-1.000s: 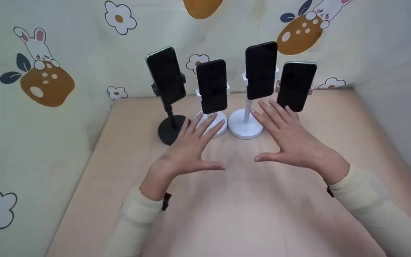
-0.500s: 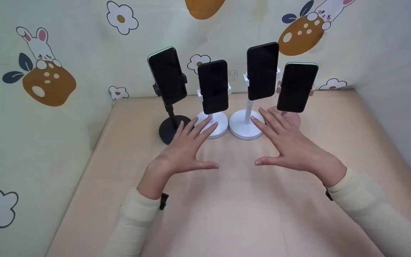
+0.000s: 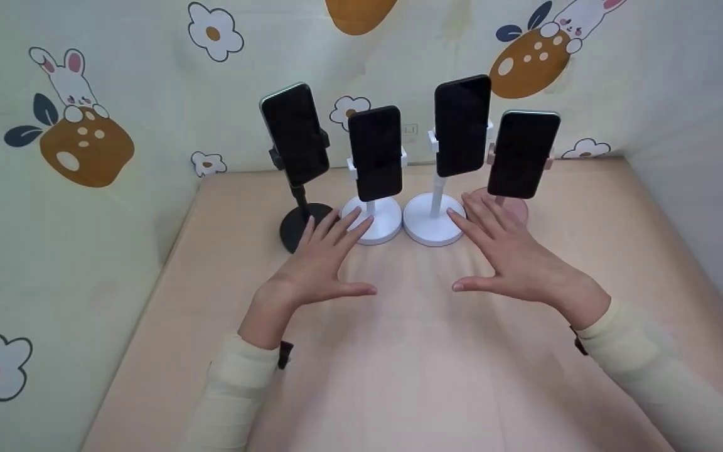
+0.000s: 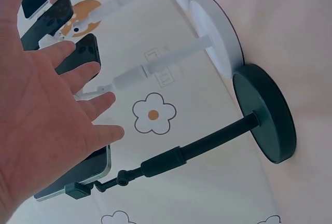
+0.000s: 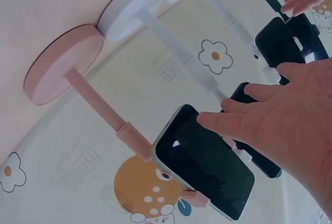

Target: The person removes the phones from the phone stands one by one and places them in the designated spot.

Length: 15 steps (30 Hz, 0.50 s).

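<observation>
Several phones stand upright in round-based stands in a row. From the left come a phone (image 3: pixel 295 135) on a black stand (image 4: pixel 267 115), a phone (image 3: pixel 376 152) on a white stand (image 3: pixel 381 221), a taller phone (image 3: pixel 463 125) on a white stand (image 3: pixel 427 220), and a phone (image 3: pixel 523 154) on a pink stand (image 5: pixel 65 66). My left hand (image 3: pixel 317 263) spreads its fingers in front of the black stand and the white one beside it. My right hand (image 3: pixel 518 257) is spread before the taller white stand and the pink one. Neither hand holds anything.
The stands rest near the back edge of a light wooden table (image 3: pixel 399 376). Behind it and along both sides hangs a pale cloth (image 3: pixel 148 251) printed with flowers, rabbits and orange fruit.
Both hands have drawn back slightly from the phones; the left has also shifted left, so the gap between the thumbs is wider. The phones and stands have kept their places.
</observation>
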### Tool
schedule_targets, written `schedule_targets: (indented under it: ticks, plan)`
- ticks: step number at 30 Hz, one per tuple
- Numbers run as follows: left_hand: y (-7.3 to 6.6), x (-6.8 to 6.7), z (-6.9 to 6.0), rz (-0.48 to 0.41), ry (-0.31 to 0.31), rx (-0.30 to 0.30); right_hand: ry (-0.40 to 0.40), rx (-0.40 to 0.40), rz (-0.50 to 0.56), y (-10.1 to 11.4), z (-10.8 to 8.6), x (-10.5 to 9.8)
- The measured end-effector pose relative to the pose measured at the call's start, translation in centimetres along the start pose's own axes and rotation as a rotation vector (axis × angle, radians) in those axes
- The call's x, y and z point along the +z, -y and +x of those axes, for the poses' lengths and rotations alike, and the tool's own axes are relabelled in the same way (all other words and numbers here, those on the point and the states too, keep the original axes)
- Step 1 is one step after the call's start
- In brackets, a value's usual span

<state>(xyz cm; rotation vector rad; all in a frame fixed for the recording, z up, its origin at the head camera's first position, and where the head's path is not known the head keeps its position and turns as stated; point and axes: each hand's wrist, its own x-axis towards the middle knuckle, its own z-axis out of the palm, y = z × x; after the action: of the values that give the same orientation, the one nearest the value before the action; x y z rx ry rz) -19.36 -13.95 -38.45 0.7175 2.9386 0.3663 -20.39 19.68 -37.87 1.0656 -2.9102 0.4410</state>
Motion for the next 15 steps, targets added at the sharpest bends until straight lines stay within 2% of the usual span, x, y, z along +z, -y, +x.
schedule_targets:
  ticks: [15]
  plan:
    - [1.3, 0.7, 0.4, 0.016, -0.011, -0.026, 0.027, 0.021, 0.006, -0.9, 0.0, 0.5]
